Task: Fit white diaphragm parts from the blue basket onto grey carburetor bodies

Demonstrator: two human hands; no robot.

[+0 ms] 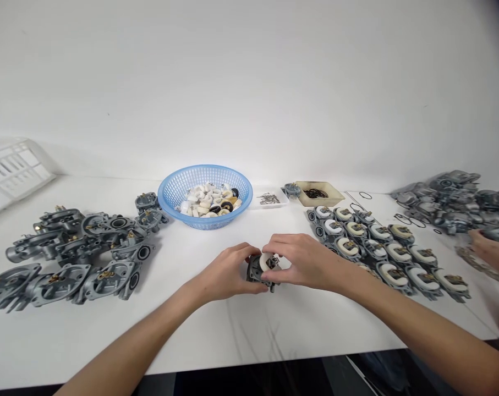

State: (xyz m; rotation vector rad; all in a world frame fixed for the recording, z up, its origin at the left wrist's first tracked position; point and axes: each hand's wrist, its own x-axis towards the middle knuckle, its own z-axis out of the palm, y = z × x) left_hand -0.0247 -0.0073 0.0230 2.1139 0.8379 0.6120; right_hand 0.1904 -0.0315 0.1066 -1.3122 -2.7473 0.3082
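Note:
Near the table's front, my left hand [232,270] is closed around a grey metal carburetor body [255,270]. My right hand [292,258] pinches a white carburetor float [266,262] between thumb and fingers, against the open face of that body. Part of the float and its brass fittings is hidden by my fingers. Behind my hands stands a blue plastic basket [164,201] holding many loose floats [208,198], mostly white and a few black. A small clear tray [284,199] of thin metal pins lies to its right.
Carburetor bodies without floats [104,280] cover the left side. Rows of bodies with white floats [393,253] fill the right. A cream tray [332,193] holds dark rings. Metal covers [451,198] are heaped at far right, beside another person's hand [494,253]. A white rack [14,170] stands left.

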